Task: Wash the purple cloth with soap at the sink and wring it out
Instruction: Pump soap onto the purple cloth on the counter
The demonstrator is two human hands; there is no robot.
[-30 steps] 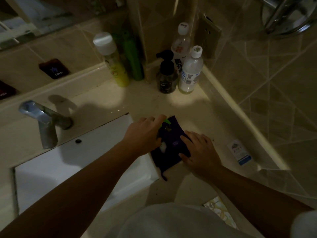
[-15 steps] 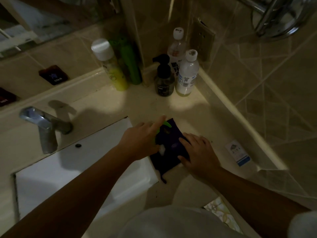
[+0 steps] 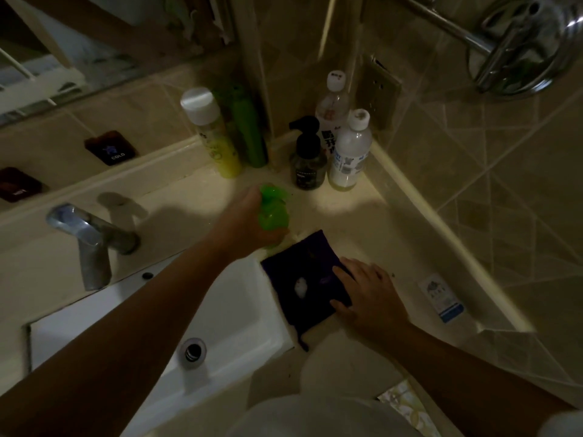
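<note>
- Now I see the purple cloth (image 3: 304, 280) flat on the bench, right of the sink (image 3: 220, 313) — white foam on it.
- Right hand (image 3: 369, 298) presses it, fingers straight.
- Left hand (image 3: 249, 220), beyond the cloth, grips a green bottle (image 3: 273, 212).

We reach our left arm forward from the lower left, past the near corner of the purple cloth (image 3: 303, 279); our left hand (image 3: 249, 222) sits just beyond the cloth's far edge, fingers curled round a bright green bottle (image 3: 273, 212); our right arm comes in from the lower right; our right hand (image 3: 369, 298) lies flat on the cloth's right side, fingers straight and spread, thumb pressing its near edge.
</note>
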